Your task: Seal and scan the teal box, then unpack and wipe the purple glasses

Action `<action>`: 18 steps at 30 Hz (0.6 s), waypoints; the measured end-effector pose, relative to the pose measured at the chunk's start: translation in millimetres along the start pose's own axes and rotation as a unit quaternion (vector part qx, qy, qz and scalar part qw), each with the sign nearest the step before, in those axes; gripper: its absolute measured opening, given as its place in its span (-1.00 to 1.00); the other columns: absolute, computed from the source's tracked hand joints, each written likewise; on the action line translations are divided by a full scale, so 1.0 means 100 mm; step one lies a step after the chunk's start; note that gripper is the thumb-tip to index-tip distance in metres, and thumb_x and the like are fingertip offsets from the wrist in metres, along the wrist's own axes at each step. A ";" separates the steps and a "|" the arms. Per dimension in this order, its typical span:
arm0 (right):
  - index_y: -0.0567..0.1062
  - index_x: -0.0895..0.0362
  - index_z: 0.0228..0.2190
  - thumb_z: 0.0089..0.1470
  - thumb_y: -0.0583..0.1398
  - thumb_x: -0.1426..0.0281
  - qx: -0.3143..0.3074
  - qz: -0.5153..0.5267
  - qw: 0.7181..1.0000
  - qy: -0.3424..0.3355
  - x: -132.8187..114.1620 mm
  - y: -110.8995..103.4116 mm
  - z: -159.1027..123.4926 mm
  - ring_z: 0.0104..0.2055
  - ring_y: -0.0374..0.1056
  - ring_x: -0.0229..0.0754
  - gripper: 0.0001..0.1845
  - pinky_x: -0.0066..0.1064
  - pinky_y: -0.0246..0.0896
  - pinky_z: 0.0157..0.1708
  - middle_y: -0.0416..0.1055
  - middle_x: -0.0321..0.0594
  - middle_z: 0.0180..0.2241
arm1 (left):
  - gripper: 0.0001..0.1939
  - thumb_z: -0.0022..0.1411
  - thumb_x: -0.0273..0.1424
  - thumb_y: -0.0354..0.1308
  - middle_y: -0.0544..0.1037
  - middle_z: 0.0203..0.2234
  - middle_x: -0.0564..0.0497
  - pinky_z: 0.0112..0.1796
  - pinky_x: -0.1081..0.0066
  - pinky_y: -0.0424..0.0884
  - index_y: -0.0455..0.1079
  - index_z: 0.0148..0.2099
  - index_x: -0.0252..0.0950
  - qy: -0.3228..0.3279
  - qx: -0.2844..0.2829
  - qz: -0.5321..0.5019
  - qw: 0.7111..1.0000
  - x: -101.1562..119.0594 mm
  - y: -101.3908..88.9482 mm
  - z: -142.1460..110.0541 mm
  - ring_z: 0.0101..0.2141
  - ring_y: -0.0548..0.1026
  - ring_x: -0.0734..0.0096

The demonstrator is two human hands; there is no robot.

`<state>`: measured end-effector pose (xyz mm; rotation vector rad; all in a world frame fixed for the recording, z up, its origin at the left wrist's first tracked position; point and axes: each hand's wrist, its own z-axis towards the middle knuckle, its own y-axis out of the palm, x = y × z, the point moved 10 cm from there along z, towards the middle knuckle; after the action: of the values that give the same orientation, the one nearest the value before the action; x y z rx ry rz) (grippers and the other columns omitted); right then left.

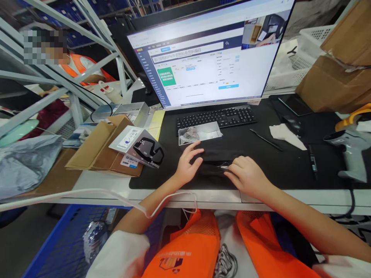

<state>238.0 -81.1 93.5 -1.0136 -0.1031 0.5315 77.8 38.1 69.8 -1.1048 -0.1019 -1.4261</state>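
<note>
L hand [188,164], fingers loosely spread, grips nothing by L end of blk pouch [218,155], which lies on mat [150,180] btwn hands, while R hand [246,172] pinches its R end, prob. to steady it, w/ open wht box [211,134] just beyond, prob. for easy reach.

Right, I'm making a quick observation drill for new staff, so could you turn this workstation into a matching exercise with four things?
Things
1. White box
2. Keyboard
3. Scanner
4. Lower-left basket

Places, colours, states
A. Black, directly below the screen
B. Blue, lower than the table
C. Open, just beyond the left hand
D. Pale grey, at the far right of the picture

Right pairs: 1-C, 2-A, 3-D, 4-B
</note>
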 end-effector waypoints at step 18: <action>0.60 0.13 -0.17 0.31 0.20 0.35 -0.044 0.049 0.977 0.202 0.26 0.06 -0.16 -0.22 0.47 -0.13 -0.83 -0.33 0.32 -0.25 0.53 -0.13 -0.22 | 0.02 0.13 0.01 0.46 -0.63 0.52 -0.11 0.38 -0.42 -0.24 0.13 0.52 -0.04 -0.085 -0.315 0.110 0.939 -0.02 0.53 -0.08 0.49 -0.51 -0.29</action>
<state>263.3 -78.9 76.1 -1.1997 0.2880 0.4031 116.1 22.2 35.9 -1.7047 0.3729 -1.1821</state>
